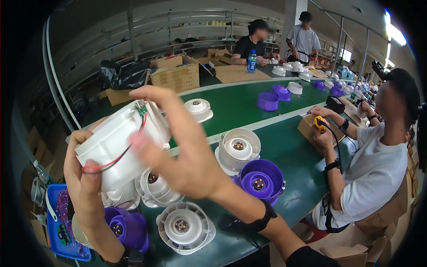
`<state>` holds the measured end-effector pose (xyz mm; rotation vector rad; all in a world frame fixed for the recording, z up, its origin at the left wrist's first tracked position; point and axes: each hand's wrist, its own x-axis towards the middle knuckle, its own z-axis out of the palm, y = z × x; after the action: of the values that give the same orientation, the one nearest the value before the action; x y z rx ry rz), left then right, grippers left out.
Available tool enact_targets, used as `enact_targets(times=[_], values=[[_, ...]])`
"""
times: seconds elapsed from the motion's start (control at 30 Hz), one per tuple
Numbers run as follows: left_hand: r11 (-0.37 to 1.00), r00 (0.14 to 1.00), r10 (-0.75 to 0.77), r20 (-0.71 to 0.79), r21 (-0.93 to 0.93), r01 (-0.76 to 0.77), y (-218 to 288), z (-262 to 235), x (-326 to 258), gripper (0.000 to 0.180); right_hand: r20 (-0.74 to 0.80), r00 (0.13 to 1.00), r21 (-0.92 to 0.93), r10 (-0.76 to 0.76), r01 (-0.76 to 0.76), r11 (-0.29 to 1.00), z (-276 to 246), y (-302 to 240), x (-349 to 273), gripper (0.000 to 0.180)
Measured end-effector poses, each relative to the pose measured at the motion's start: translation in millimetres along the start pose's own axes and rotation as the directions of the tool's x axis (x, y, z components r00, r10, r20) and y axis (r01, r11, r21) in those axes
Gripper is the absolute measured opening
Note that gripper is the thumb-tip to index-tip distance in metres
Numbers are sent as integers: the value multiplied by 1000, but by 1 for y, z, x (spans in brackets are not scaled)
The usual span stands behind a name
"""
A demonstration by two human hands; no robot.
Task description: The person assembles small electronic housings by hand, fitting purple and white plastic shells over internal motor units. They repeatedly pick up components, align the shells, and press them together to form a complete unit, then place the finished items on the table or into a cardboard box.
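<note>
A white plastic housing (113, 144) is raised at the left, tilted above the bench. My left hand (84, 178) is closed round its lower end, thumb pressed near a red and black wire pair (118, 158). The wires run along the housing to a small green circuit board (141, 108) at its upper end. My right hand (182, 155) reaches across, index finger curled over that upper end beside the board. Its thumb, slightly blurred, is over the wires; the other fingers are mostly hidden. Below the hands stand white fan-like units (181, 226) and a purple one (133, 229).
A blue tray (55, 222) with wires and a green board lies at the lower left. Another purple unit (260, 181) and a white one (239, 147) stand mid-bench. At the right, a co-worker (373, 164) holds a yellow tool (319, 123). Cardboard boxes (175, 75) stand beyond the green belt (235, 100).
</note>
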<state>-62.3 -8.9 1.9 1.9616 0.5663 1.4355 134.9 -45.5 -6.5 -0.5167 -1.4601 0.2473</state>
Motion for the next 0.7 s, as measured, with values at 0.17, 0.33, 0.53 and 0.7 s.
enact_targets(times=[0.17,0.33,0.53,0.7], values=[[963,972,182,-147,226,-147,0,6,2,61,170,969,15,181,-186,982,2,-9,-3,92],[966,976,165,-143,223,-131,1,8,-1,66,166,967,-18,196,-195,981,1,-4,-1,86],[977,978,150,-145,175,-124,6,25,1,85,116,948,256,298,-318,913,-11,15,0,62],[998,986,58,-154,-20,-62,13,17,-1,92,230,929,432,289,-364,825,-16,8,2,48]])
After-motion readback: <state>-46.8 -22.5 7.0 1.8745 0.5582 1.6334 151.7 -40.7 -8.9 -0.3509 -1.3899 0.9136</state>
